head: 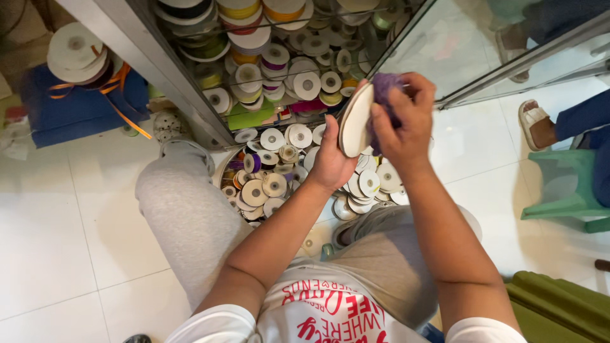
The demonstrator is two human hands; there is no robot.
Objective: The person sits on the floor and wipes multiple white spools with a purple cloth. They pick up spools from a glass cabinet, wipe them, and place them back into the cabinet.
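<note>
Seated on floor, knees apart, facing a glass cabinet at 12 o'clock.

Step in hand, as I judge it: winding or loosening purple ribbon on a spool. The spool is held up just right of centre, above a heap of ribbon rolls on the floor between the knees.

Left hand: fingers curled shut around the spool's lower edge, steadying it from 7 o'clock.

Right hand: fingers and thumb bunched, pinching the purple ribbon against the spool's far face from 3 o'clock.

Next move likely calls for a firm left grip while the right works the ribbon round; loose turns could slip off.

More rolls stacked on cabinet shelves. Another person's sandalled foot at 3 o'clock, beside a green stool.
</note>
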